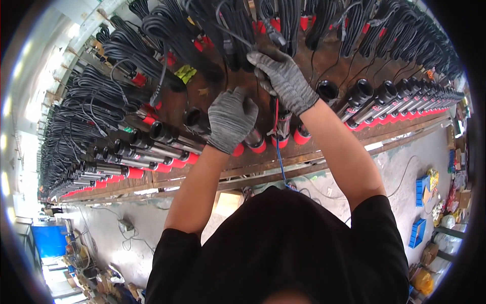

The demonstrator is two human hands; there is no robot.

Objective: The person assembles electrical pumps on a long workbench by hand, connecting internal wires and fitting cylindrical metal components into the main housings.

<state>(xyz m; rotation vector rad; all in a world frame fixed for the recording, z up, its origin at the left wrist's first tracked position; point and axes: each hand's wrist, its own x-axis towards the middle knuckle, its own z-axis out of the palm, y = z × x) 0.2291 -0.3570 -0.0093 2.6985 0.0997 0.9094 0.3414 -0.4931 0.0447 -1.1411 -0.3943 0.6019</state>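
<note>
Both my hands wear grey knit gloves above a brown wooden bench crowded with upright metal cylinders. My left hand (233,119) is closed, its fingers curled in; whatever they hold is hidden. It hovers by a cylinder with a black open top (196,119). Farther up and to the right, my right hand (283,78) is closed, its fingertips at a black cable (236,35) that comes from the hanging coils. Below that hand a red wire (276,115) and a blue cord (281,162) run down over the bench's near edge.
Rows of steel cylinders with red bases (349,115) stretch left and right along the bench (202,177). Bundled black cables (172,45) crowd the far side. A yellow-green scrap (186,73) lies among them. Blue crates (417,233) and a blue drum (50,240) stand on the floor.
</note>
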